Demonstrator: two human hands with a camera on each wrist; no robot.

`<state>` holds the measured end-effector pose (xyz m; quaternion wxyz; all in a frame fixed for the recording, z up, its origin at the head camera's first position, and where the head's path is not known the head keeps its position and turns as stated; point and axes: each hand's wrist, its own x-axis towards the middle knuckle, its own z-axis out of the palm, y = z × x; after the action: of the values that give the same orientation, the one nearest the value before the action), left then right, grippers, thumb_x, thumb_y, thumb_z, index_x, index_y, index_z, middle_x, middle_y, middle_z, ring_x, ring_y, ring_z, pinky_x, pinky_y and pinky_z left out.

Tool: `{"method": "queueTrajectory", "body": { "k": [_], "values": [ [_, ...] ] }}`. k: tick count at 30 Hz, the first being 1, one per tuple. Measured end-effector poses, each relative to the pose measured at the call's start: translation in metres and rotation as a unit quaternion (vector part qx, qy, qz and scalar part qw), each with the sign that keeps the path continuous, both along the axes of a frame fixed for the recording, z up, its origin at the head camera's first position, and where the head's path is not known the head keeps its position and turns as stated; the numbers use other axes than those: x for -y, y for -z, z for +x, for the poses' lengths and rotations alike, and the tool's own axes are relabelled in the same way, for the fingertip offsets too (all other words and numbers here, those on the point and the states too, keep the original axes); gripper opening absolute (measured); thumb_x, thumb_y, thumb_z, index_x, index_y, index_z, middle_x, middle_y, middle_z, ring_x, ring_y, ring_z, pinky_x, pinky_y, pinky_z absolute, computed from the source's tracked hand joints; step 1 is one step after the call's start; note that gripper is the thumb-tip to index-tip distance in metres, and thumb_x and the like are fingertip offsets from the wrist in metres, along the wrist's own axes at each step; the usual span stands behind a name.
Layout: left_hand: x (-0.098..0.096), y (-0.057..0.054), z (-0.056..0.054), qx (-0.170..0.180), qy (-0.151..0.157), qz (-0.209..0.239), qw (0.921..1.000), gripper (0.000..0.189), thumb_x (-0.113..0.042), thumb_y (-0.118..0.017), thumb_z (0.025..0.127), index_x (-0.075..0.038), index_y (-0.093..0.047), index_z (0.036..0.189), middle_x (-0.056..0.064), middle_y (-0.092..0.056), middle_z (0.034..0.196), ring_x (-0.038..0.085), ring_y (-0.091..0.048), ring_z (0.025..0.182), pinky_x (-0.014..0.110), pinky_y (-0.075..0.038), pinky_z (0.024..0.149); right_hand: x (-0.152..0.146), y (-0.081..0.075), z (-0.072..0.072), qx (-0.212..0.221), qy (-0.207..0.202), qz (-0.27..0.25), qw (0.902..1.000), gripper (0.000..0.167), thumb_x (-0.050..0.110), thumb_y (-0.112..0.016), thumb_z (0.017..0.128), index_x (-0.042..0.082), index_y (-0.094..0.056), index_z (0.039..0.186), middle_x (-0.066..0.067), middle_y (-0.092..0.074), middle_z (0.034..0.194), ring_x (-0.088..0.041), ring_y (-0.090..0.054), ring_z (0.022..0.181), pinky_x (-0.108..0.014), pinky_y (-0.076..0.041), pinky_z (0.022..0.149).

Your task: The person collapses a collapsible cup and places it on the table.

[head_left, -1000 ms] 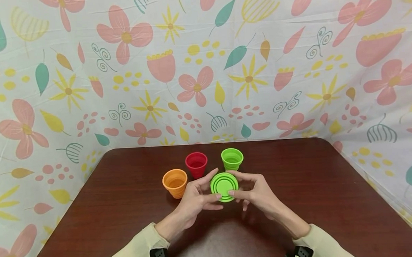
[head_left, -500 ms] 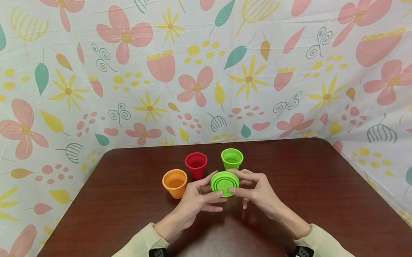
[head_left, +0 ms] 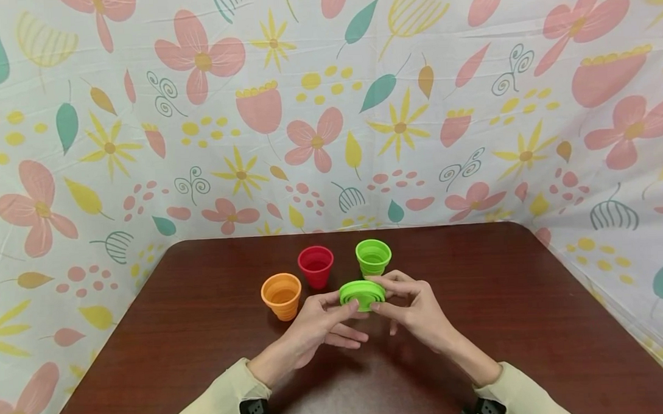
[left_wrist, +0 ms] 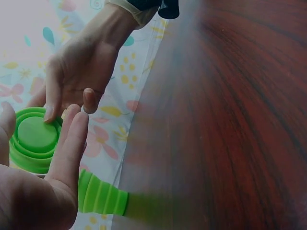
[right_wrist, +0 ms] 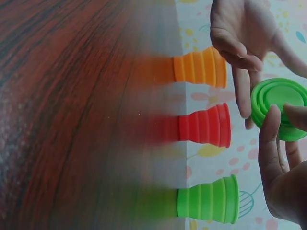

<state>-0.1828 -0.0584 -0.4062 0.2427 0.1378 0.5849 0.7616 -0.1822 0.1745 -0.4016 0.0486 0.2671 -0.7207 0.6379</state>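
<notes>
Both hands hold a green collapsible cup (head_left: 363, 295), folded nearly flat, its round base and ridged rings tilted toward me. My left hand (head_left: 318, 324) pinches its left side, thumb on the base, with the lower fingers stretched out beneath. On the opposite side, my right hand (head_left: 422, 304) grips the rim between thumb and fingers; its thumb presses near the base in the left wrist view. Beyond the hands, a second green cup (head_left: 373, 254) stands expanded on the table. A red cup (head_left: 316, 265) and an orange cup (head_left: 281, 294) stand expanded to its left.
The dark brown wooden table (head_left: 504, 286) spreads under the hands and cups. A white cloth with flower print (head_left: 317, 110) hangs behind it and along both sides.
The held cup has tipped from facing me toward edge-on. My left thumb has moved up over its base, and the left lower fingers have spread. The three standing cups stay put.
</notes>
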Motion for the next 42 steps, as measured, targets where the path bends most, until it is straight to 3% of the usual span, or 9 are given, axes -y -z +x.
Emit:
{"method": "queueTrajectory", "body": {
  "k": [9,15,19,26,28,36,42],
  "values": [
    [0.0012,-0.0027,-0.0008,0.014,0.006,0.019,0.9997,0.056,-0.031,-0.067,0.105,0.005,-0.055,0.146,0.029,-0.069,0.127,0.038,-0.077,0.095,0.050,-0.064,0.082,0.0005,0.0025,0.0021,-0.072,-0.005,-0.006,0.9974,0.041,-0.011,-0.077,0.089,0.003,-0.075,0.128,-0.016,-0.061,0.112,-0.020,-0.064,0.064,-0.042,-0.056,0.040],
    [0.0028,-0.0035,-0.0013,0.016,0.009,0.025,0.9995,0.068,-0.021,-0.070,0.103,0.009,-0.040,0.156,0.027,-0.067,0.132,0.037,-0.077,0.099,0.051,-0.063,0.085,0.0006,0.0032,0.0039,-0.100,-0.020,-0.010,0.9948,0.041,-0.013,-0.077,0.088,0.000,-0.075,0.127,-0.016,-0.057,0.112,-0.028,-0.060,0.055,-0.041,-0.055,0.041],
    [0.0032,-0.0032,-0.0014,0.015,0.005,0.028,0.9995,0.066,-0.012,-0.073,0.100,0.006,-0.042,0.156,0.028,-0.068,0.130,0.038,-0.077,0.096,0.051,-0.063,0.086,-0.0018,0.0018,0.0038,-0.082,-0.040,-0.004,0.9958,0.044,-0.013,-0.080,0.086,-0.003,-0.074,0.128,-0.017,-0.053,0.113,-0.029,-0.062,0.054,-0.041,-0.058,0.044],
    [0.0027,-0.0025,-0.0023,-0.004,-0.005,0.041,0.9991,0.072,-0.001,-0.077,0.094,0.001,-0.044,0.157,0.023,-0.071,0.125,0.036,-0.077,0.094,0.051,-0.061,0.090,-0.0045,-0.0020,0.0040,-0.018,-0.031,0.024,0.9991,0.059,-0.003,-0.088,0.082,0.005,-0.070,0.138,-0.017,-0.055,0.125,-0.018,-0.064,0.101,-0.030,-0.061,0.074],
    [0.0025,-0.0024,-0.0028,-0.005,-0.008,0.044,0.9990,0.074,0.002,-0.078,0.092,-0.001,-0.043,0.158,0.023,-0.071,0.124,0.034,-0.078,0.093,0.050,-0.061,0.090,-0.0040,-0.0032,0.0039,0.000,-0.027,0.024,0.9994,0.062,-0.001,-0.088,0.082,0.007,-0.068,0.140,-0.016,-0.055,0.129,-0.020,-0.065,0.104,-0.029,-0.060,0.076],
    [0.0005,-0.0044,-0.0033,-0.010,-0.006,0.050,0.9987,0.079,0.014,-0.075,0.088,-0.004,-0.045,0.159,0.020,-0.068,0.131,0.026,-0.075,0.101,0.046,-0.061,0.092,-0.0031,-0.0046,0.0024,0.033,-0.013,0.031,0.9989,0.068,0.002,-0.090,0.082,0.009,-0.065,0.145,-0.015,-0.056,0.134,-0.024,-0.069,0.094,-0.026,-0.056,0.075],
    [0.0002,-0.0044,-0.0039,-0.022,-0.001,0.038,0.9990,0.082,0.014,-0.076,0.087,-0.006,-0.044,0.160,0.017,-0.068,0.134,0.025,-0.073,0.106,0.038,-0.061,0.093,-0.0038,-0.0038,0.0013,0.047,-0.016,0.034,0.9982,0.075,0.002,-0.092,0.079,0.009,-0.062,0.148,-0.015,-0.055,0.134,-0.021,-0.067,0.089,-0.027,-0.057,0.076]
  ]
}}
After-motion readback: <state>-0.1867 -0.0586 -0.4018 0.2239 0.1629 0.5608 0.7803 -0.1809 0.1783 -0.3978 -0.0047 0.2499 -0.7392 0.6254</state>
